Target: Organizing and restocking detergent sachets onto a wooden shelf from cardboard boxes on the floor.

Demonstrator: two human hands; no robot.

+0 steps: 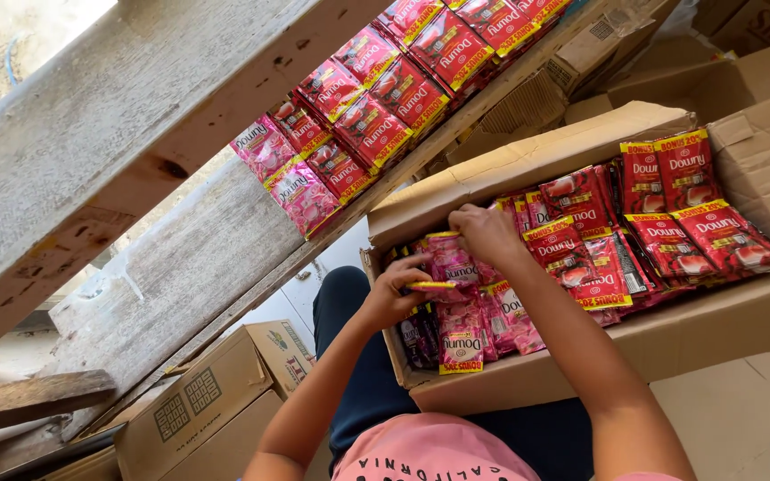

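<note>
Head view showed the left hand (391,294) pinching the yellow edge of a pink sachet (450,264) while the right hand (485,233), at one o'clock from it, gripped the sachet's top. Both worked inside the open cardboard box (581,356), with red sachets (670,232) packed toward three o'clock.

Both hands worked inside the open cardboard box (581,343): the left hand (392,292) pinched a pink sachet (450,264), the right hand (485,233) gripped its top edge, red sachets (670,223) packed alongside.
</note>
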